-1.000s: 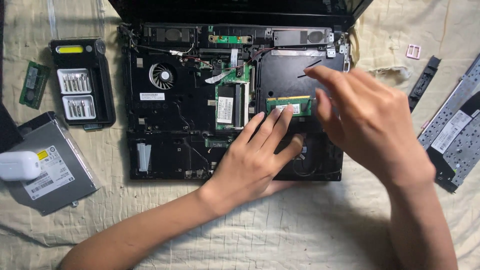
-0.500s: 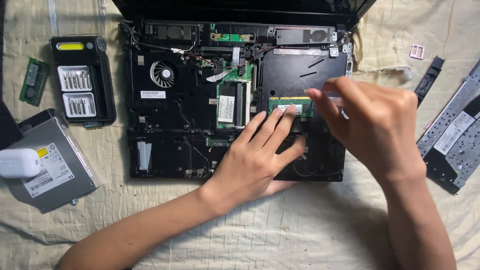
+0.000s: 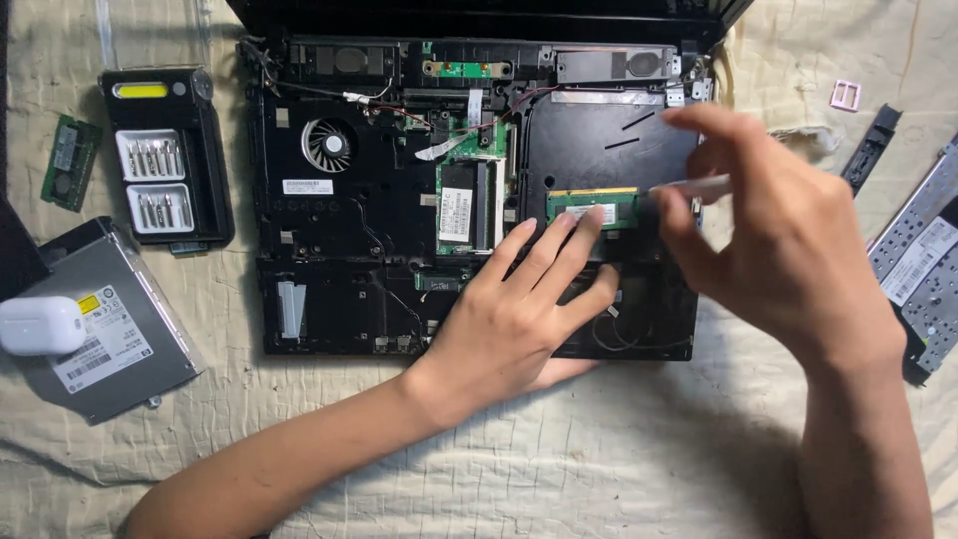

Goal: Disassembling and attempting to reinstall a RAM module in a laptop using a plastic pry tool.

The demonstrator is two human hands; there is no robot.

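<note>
An opened black laptop base [image 3: 339,250] lies on a cream cloth, with its fan [image 3: 328,146] and green boards exposed. My left hand [image 3: 519,319] rests flat on its lower right part, fingertips touching a small green memory module [image 3: 591,208]. My right hand [image 3: 768,230] hovers to the right of the module, pinching a thin light-coloured screwdriver [image 3: 691,185] whose tip points at the module's right end.
A black screwdriver bit case [image 3: 165,160] and a loose green memory stick [image 3: 70,162] lie at the left. A silver optical drive [image 3: 110,329] with a white earbud case [image 3: 40,325] sits lower left. Metal and black parts [image 3: 923,260] lie at the right.
My right hand has shifted right and slightly up, away from the module, showing the tool in its fingers. My left hand stays on the laptop.
</note>
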